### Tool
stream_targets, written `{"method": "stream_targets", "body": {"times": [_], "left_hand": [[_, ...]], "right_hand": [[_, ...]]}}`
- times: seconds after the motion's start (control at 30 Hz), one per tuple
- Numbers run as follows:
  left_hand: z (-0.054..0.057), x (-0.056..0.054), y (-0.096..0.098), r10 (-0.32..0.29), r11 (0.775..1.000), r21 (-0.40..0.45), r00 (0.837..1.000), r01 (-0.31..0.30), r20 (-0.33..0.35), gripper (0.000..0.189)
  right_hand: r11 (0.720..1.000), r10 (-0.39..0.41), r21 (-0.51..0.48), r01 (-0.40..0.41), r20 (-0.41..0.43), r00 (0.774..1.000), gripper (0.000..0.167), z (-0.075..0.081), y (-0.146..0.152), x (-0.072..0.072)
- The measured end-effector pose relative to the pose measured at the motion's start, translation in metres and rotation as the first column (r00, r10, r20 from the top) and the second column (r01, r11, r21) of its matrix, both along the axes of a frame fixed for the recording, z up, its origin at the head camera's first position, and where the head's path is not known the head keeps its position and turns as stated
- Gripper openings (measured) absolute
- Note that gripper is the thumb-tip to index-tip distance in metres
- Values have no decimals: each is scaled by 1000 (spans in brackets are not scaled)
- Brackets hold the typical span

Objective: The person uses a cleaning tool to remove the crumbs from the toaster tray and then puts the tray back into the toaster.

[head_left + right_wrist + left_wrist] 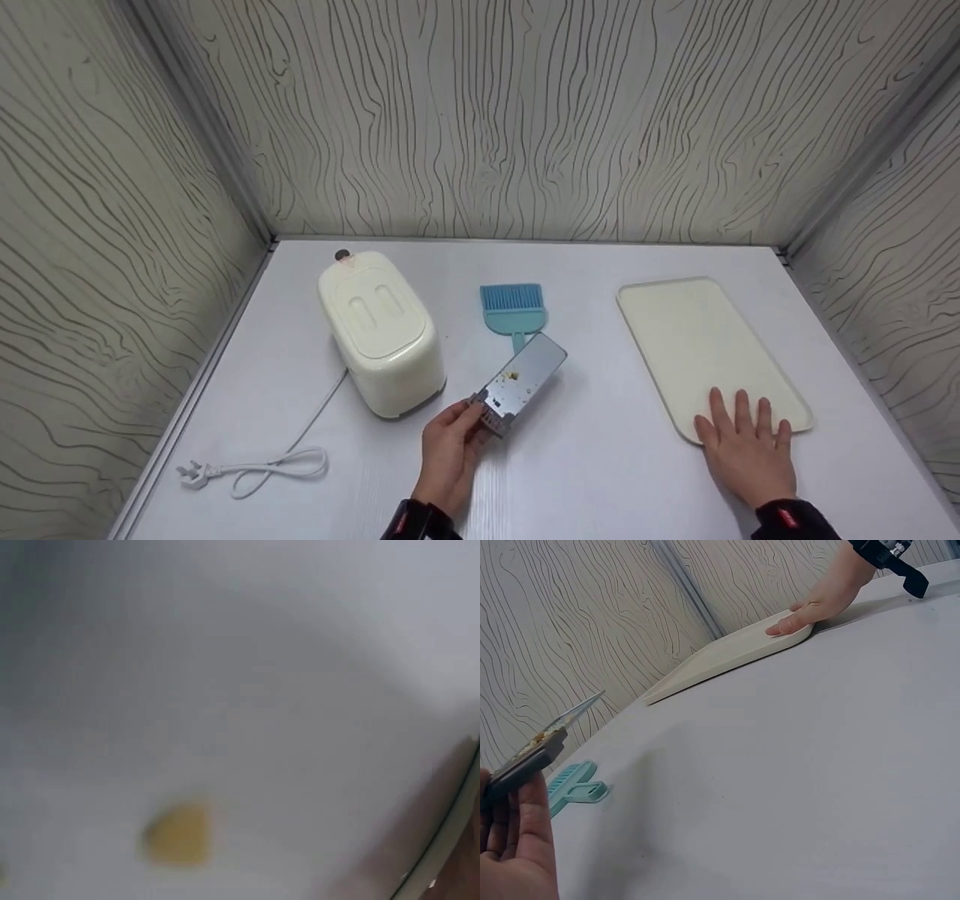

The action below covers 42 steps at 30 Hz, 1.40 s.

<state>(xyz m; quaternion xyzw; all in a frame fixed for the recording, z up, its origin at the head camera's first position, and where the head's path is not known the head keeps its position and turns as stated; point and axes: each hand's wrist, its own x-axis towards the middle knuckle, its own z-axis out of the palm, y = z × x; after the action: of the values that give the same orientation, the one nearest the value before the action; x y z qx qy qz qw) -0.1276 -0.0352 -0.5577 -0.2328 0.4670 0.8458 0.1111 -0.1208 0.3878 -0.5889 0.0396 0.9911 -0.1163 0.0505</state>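
Observation:
My left hand (450, 450) grips the dark end of a metal crumb tray (531, 369), held tilted above the table, with yellowish crumbs (512, 375) scattered on it. In the left wrist view, the crumb tray (529, 757) appears nearly edge-on. Beneath its far end lies a teal brush (514, 319), its handle partly hidden. My right hand (750, 457) rests with fingers spread on the near end of a cream serving tray (709, 352). The right wrist view catches only that tray's rim (442, 855) and a blurred yellow crumb (178, 835).
A cream toaster (386, 337) with its lid on stands at the left. Its white cord (281, 465) and plug (196, 474) lie on the table in front. Patterned panels (480, 120) wall the white table (585, 465) at the back and sides.

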Motion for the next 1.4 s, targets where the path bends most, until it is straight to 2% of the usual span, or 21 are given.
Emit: {"method": "stream_targets", "body": {"times": [0.2,0.43,0.6,0.7,0.83,0.93,1.03,1.17,1.27,1.4], "left_hand": [[1,0,0,5,1000,11,1000,-5,0,47],[0,3,0,16,999,32,999,-15,-37,48],[-2,4,0,33,999,35,998,-32,-45,47],[-3,3,-1,39,998,45,998,-37,-41,48],[-3,4,-1,34,998,55,998,-32,-44,48],[-3,4,-2,31,998,50,999,-29,-44,49],[-2,3,-3,25,999,39,999,-23,-35,49],[-1,2,-4,19,999,28,1000,-19,-18,48],[0,1,-5,26,999,34,1000,-26,-13,46],[1,1,-6,32,999,33,999,-31,-30,47]], "right_hand": [[1000,3,-2,-3,44,999,85,4,-23,0],[989,56,141,-50,-37,998,73,6,-42,5],[978,76,200,-62,-66,995,69,8,-60,7],[962,112,263,-73,-136,984,67,8,-71,9],[938,163,341,-70,-255,953,65,5,-83,10],[929,186,363,-68,-299,936,66,3,-91,11],[936,170,345,-69,-274,946,69,4,-101,12],[948,136,309,-71,-192,972,73,8,-113,13],[953,124,294,-77,-148,981,76,12,-121,13],[957,116,278,-77,-128,985,79,12,-129,13]]}}
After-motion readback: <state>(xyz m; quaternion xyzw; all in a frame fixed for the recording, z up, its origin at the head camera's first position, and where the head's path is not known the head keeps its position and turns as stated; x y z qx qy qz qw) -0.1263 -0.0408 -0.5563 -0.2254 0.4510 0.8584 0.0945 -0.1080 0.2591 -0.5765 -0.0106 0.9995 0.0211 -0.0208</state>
